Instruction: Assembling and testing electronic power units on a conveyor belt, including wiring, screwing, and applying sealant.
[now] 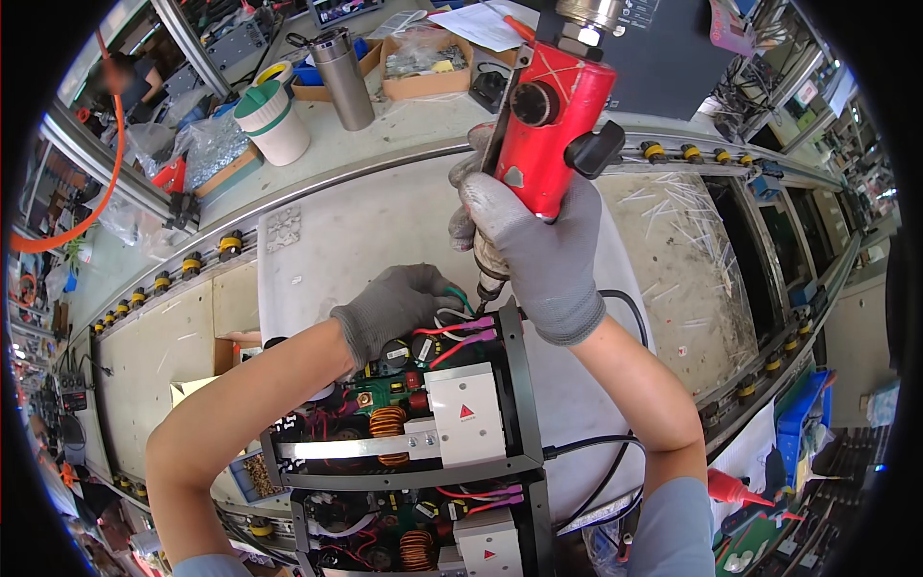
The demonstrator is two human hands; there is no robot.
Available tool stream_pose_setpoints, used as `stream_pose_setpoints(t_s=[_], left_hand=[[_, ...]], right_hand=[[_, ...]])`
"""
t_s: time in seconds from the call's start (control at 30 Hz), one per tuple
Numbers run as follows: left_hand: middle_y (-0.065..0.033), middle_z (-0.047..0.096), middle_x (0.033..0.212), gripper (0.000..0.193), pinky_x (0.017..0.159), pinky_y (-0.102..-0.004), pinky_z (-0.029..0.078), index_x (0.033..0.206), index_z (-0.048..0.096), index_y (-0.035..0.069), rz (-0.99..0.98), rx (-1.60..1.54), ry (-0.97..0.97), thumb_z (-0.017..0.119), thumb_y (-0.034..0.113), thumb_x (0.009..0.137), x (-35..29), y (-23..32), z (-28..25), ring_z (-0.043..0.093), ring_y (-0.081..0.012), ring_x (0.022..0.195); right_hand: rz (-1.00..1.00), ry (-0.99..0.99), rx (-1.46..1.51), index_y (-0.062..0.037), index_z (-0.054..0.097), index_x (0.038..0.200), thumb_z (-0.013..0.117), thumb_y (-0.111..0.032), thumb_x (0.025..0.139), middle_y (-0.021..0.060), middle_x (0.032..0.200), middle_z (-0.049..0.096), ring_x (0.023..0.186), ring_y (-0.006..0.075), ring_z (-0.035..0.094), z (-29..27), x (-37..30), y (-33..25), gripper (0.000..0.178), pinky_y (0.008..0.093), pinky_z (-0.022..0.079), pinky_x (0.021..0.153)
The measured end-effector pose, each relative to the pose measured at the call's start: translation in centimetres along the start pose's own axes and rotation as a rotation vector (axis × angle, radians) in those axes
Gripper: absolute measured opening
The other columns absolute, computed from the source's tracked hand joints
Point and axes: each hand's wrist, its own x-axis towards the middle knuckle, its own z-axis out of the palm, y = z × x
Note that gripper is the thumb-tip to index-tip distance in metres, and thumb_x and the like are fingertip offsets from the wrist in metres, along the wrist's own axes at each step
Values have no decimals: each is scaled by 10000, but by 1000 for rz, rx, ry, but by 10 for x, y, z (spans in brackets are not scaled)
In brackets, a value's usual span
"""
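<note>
My right hand (553, 255), in a grey glove, is wrapped round a red air screwdriver (558, 125). The driver stands nearly upright, its bit meeting the far edge of an open electronic unit (481, 413). Close beside the bit, my gloved left hand (399, 310) has its fingers pinched on a green wire (460, 296). Inside the unit's dark metal frame are a copper coil (387, 423), a pale metal cover (464, 409) with a red triangle, and red wires with purple connectors (476, 325). The screw under the bit, if any, is too small to make out.
A second similar unit (423, 543) sits nearer me. Under both lies a white board (327, 240) on a roller line. Along the far bench stand a steel tumbler (344, 82), a white cup (274, 125) and a carton of small parts (426, 65). A black cable (615, 438) loops right.
</note>
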Motion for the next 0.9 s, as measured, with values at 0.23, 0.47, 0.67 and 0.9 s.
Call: stream_pose_setpoints(t_s=[0.23,0.47,0.67,0.9], left_hand=[[-62,672,929,161,691,-247,494,965,637,18,31,-49,-17,657,106,832,10,-11,0,600,-99,799],[-66,662,871,133,669,-240,521,952,614,-4,102,-27,10,641,90,863,8,-9,4,615,-99,755],[-53,660,899,141,575,-229,501,971,620,9,40,-30,-1,628,92,857,2,-2,2,601,-90,713],[-67,659,865,90,675,-238,520,940,620,-5,39,-124,-25,611,53,871,7,-6,2,613,-94,752]], right_hand=[[40,28,-6,51,511,1123,611,-90,815,137,855,618,594,169,599,0,5,-5,353,295,500,523],[-49,0,-47,45,511,1128,607,-77,819,137,853,623,585,174,596,-1,6,-11,346,298,494,521],[-50,-7,-62,50,509,1132,602,-94,828,129,843,626,585,177,599,4,8,-18,349,299,492,524],[63,27,11,48,511,1121,587,-115,836,135,846,624,577,183,602,1,8,-12,337,299,496,525]])
